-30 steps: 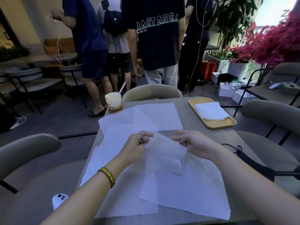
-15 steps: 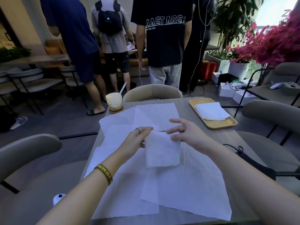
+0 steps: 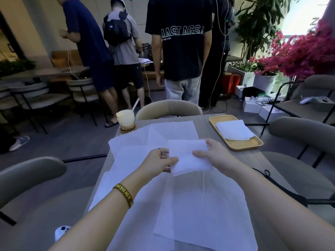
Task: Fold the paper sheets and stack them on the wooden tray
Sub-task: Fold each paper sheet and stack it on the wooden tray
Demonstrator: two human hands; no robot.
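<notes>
Left hand and right hand were seen pinching the folded paper sheet at centre frame; the wooden tray was placed upper right, nearer the right hand.

One left hand and one right hand held one folded sheet. At least four flat sheets overlapped on the one bench; their exact count was unclear. One tray bore one stack, its layers uncountable. There was one glass with one straw on one coaster. Three chairs ringed the bench, and four people stood beyond.
</notes>
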